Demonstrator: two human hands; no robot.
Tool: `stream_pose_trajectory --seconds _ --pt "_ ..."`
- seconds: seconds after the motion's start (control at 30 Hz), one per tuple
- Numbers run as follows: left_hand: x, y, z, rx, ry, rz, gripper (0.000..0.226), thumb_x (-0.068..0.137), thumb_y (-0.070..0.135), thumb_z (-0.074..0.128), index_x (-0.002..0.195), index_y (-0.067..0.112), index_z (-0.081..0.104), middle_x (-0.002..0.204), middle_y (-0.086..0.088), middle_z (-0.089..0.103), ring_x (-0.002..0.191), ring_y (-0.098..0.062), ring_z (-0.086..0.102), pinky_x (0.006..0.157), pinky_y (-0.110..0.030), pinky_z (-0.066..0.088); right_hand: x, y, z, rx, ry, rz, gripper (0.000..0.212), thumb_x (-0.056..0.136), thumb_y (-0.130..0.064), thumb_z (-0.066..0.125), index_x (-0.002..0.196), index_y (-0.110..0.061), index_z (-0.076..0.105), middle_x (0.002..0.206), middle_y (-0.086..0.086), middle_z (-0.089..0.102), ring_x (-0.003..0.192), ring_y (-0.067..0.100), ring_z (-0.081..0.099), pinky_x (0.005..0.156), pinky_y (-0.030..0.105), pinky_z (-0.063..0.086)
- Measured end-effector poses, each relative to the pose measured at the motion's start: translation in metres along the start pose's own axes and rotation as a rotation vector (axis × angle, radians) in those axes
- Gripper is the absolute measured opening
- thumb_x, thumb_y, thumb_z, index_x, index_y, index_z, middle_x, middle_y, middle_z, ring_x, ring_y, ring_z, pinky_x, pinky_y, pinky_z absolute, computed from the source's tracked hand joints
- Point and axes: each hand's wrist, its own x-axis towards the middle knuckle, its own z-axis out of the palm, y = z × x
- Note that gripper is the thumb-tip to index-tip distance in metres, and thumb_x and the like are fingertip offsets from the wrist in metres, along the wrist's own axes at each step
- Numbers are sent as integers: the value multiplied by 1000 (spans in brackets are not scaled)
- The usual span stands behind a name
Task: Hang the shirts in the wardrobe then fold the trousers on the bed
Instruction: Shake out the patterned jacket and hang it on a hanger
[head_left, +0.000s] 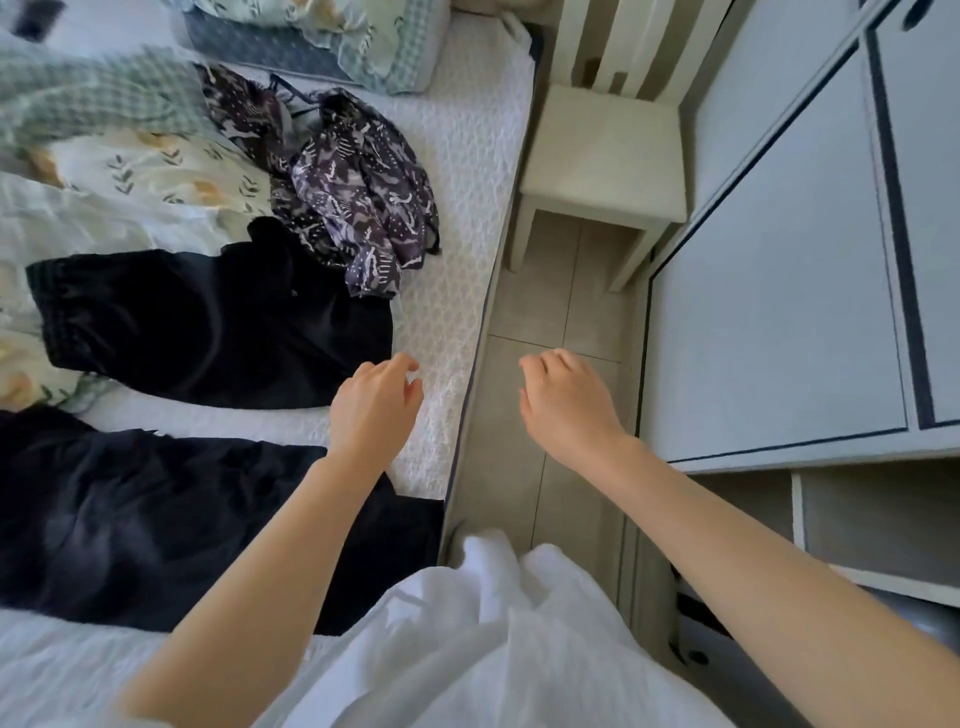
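Trousers (208, 327) of plain black cloth lie spread flat on the bed (462, 156), their gathered waistband toward the left. A second dark garment (171, 525), navy-black and softly creased, lies nearer the person, reaching the mattress edge. Beyond the trousers sits a crumpled patterned garment (358, 192), thin purple-grey fabric printed with white marks, bunched in a heap and touching the trousers' far edge. The bed's cover is white with a raised quilted diamond texture.

The left hand (376, 402) hovers over the bare cover just beside the trousers' right end, fingers loosely curled and half open, holding nothing. The right hand (566, 400) hangs over the tiled floor (540, 317) between bed and wardrobe (779, 260), fingers likewise relaxed and partly curled, empty and touching nothing.

A floral duvet (130, 176), cream with yellow and green sprigs, is rumpled at the left. A cream wooden chair (608, 156) with a square seat stands by the bed's side. The wardrobe's doors are smooth pale panels with dark trim lines.
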Motion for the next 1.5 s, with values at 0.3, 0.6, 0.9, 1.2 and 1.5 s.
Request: stream_pose_trajectory --seconds 0.3,0.6,0.9,1.2,1.5 --pt "113 8 16 17 -8 -102 24 99 25 49 117 15 62 82 6 67 84 -18 56 60 -34 45 131 48 2 -25 -91 -145 24 95 -11 48 117 -7 53 113 9 61 108 27 51 91 34 43" --pt "223 22 40 10 -92 -347 16 98 23 47 100 16 61 88 2 66 88 -25 58 69 -40 51 274 102 -5 -53 -198 -342 18 95 -11 43 111 -6 51 112 11 59 105 28 50 80 31 35" --pt "307 -12 47 11 -178 -541 17 96 19 46 100 11 60 89 -5 64 83 -29 58 70 -43 54 390 104 12 -63 -330 -400 18 92 -6 39 108 -7 48 112 12 57 105 29 48 77 33 32" --pt "404 -103 60 -7 -177 -585 14 95 19 50 97 9 60 100 -8 59 99 -33 55 75 -44 51 488 77 58 -58 -404 -346 13 95 -8 44 107 -8 48 107 10 57 100 27 49 70 33 35" --pt "467 -174 89 -126 -142 -812 49 93 23 58 138 12 40 143 -14 37 128 -35 40 98 -44 41 561 58 128 355 -650 67 18 99 -26 45 96 -8 48 84 5 52 78 24 53 64 35 43"
